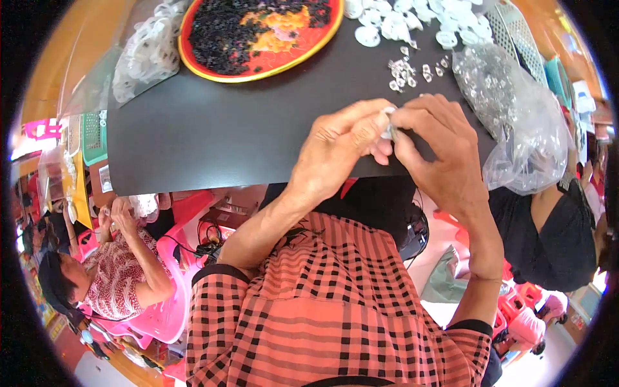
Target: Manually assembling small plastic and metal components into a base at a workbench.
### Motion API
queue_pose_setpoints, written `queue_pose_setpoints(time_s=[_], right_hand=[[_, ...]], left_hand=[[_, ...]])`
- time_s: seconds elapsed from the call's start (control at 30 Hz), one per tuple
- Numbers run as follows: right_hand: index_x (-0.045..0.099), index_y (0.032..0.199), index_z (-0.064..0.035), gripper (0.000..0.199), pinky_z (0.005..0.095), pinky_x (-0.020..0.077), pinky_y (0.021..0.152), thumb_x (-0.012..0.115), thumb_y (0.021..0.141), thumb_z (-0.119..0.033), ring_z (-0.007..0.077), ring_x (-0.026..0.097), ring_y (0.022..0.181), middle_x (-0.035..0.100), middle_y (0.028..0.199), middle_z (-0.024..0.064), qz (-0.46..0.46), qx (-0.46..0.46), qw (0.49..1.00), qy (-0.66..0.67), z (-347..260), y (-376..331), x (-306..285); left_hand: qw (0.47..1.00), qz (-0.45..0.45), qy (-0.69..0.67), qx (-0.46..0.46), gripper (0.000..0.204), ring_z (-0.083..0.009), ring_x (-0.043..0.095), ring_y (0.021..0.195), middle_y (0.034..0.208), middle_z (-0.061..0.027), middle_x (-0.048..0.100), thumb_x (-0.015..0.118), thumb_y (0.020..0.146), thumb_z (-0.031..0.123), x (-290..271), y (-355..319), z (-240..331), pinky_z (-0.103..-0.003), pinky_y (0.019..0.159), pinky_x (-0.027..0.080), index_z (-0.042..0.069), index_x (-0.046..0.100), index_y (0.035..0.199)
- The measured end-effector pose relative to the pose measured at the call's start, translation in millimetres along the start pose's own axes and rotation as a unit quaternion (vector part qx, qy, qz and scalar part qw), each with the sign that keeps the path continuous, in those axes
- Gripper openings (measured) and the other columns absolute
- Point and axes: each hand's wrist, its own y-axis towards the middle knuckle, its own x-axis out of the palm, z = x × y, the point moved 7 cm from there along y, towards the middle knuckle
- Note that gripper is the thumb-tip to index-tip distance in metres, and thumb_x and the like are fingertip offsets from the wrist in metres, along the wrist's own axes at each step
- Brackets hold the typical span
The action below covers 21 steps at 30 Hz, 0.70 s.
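Both of my hands meet over the near right part of the dark table (213, 142). My left hand (335, 142) is closed on a small white plastic piece (389, 112), pinched between its fingers. From the other side my right hand (445, 145) presses its thumb and forefinger against the same piece. Most of the piece is covered by fingertips, so its full shape cannot be made out. Just beyond my hands lie several small clear plastic parts (402, 73). Farther off is a heap of flat, roundish white plastic pieces (393, 22).
A round red tray with a yellow rim (248, 79) holds many small black parts. Clear bags stand either side: one with white rings (149, 55), one with clear parts (493, 84). Baskets (95, 138) flank the table. Another person (119, 264) sits at the left.
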Motion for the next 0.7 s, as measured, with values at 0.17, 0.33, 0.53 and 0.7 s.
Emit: queue_pose_setpoints(time_s=[0.17,0.33,0.53,0.7], right_hand=[[0.065,0.083,0.0002,0.006,0.0249,0.0436,0.059,0.065,0.080,-0.005,0.0085,0.053,0.061,0.061,0.070,0.0022,-0.094,0.191,0.946,0.244,28.5,7.0,12.7],[0.066,0.089,0.0008,0.010,0.0248,0.0492,0.064,0.064,0.080,-0.004,0.0095,0.060,0.066,0.066,0.075,0.0056,-0.017,0.092,0.987,0.132,25.6,58.6,8.2],[0.066,0.086,-0.0039,0.011,0.0385,0.0518,0.067,0.063,0.077,-0.009,0.0289,0.065,0.071,0.067,0.079,0.0124,-0.033,-0.130,0.990,0.043,15.6,122.7,51.6],[0.067,0.088,-0.0019,0.018,0.0375,0.0496,0.072,0.064,0.070,0.002,0.0279,0.062,0.075,0.067,0.084,0.0109,-0.135,-0.194,0.972,-0.013,16.2,147.6,88.8]], left_hand=[[0.998,-0.008,-0.063,-0.019,0.036,-0.0145,0.060,0.078,0.094,-0.0097,0.062,0.053,0.097,0.022,-1.8,-7.5,5.9,-0.028,0.071,0.051,-0.004,0.054,0.122],[0.997,0.003,-0.075,-0.028,0.037,-0.0163,0.060,0.078,0.098,-0.0130,0.062,0.051,0.098,0.021,-12.1,-16.1,15.7,-0.030,0.073,0.051,-0.005,0.051,0.124],[0.998,-0.010,-0.061,-0.027,0.037,-0.0165,0.060,0.079,0.099,-0.0140,0.062,0.052,0.098,0.022,-19.2,-18.3,13.6,-0.031,0.073,0.052,-0.004,0.051,0.125],[0.997,0.003,-0.064,-0.032,0.032,-0.0116,0.059,0.074,0.093,-0.0078,0.062,0.053,0.097,0.022,-19.6,-18.3,15.9,-0.025,0.068,0.050,-0.002,0.058,0.118]])
